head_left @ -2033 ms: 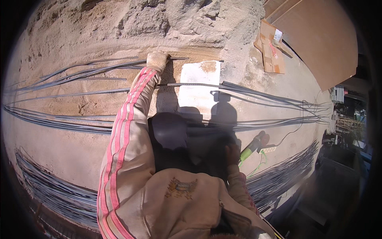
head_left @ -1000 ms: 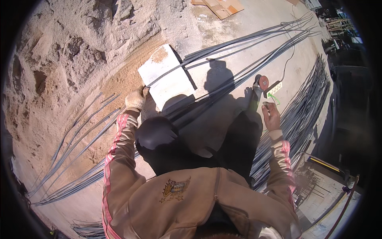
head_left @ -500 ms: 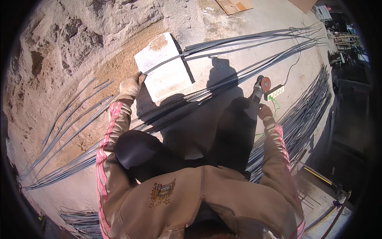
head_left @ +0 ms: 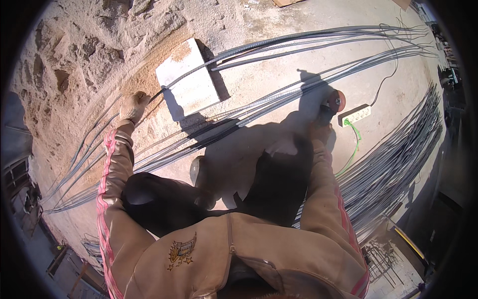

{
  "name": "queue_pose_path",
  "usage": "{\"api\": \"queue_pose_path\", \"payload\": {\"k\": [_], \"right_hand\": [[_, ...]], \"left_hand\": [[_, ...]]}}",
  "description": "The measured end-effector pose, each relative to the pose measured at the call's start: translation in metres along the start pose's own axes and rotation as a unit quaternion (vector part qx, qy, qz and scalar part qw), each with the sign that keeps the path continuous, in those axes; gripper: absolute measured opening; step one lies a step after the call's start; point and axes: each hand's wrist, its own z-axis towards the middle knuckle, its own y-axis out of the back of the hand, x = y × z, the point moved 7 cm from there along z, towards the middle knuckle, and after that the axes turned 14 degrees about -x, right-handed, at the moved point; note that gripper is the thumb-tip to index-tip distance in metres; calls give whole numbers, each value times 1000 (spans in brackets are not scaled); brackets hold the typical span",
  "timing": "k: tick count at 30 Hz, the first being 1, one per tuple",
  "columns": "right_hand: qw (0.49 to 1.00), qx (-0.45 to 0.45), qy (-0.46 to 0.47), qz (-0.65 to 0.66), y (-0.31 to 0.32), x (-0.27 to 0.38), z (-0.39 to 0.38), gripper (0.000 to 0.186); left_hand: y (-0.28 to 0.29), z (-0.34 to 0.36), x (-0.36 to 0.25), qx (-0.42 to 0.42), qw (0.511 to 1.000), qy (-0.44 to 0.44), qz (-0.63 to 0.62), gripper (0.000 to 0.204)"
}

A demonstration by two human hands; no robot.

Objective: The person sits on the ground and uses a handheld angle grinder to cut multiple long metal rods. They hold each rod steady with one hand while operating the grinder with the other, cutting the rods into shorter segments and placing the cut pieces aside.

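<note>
My left hand [head_left: 133, 106], in a pale work glove, is closed round a ribbed steel bar [head_left: 185, 75] just left of a white slab [head_left: 198, 91]. The bar crosses the slab's top and runs off to the right. At the right, my right hand [head_left: 320, 132] is wrapped round an angle grinder [head_left: 326, 113], partly lost in shadow. The grinder's reddish disc [head_left: 337, 101] points away from me, apart from the held bar. Whether the disc spins cannot be told.
Long bundles of steel bars [head_left: 259, 107] cross the ground ahead of my knees. A white power strip [head_left: 359, 114] with a green cord [head_left: 357, 144] lies right of the grinder. A large pile of thin bars [head_left: 393, 154] is at the right. Rough sand [head_left: 99, 40] rises at far left.
My left hand has moved left, farther from the slab, still gripping a bar. The grinder in my right hand has shifted left, away from the power strip. The whole view has shifted a little.
</note>
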Motion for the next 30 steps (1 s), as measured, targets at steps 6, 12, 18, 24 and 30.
{"api": "queue_pose_path", "payload": {"k": [6, 12, 18, 24, 30], "right_hand": [[997, 7, -74, 27, -9, -12, 7, 93], [997, -20, -64, 48, -27, -53, 18, 89], [957, -67, 93, 268, 18, 6, 39, 67], [792, 142, 116, 583, 112, 153, 66, 47], [606, 477, -23, 636, 212, 290, -25, 51]], "left_hand": [[40, -51, -10, 37, 998, 25, -35, 43], [83, -83, -63, 45, 995, 31, -85, 41], [148, -108, -75, -10, 981, -48, -186, 29], [207, -116, -253, 34, 953, -189, -236, 43], [145, -127, -322, 97, 884, -80, -451, 46]]}}
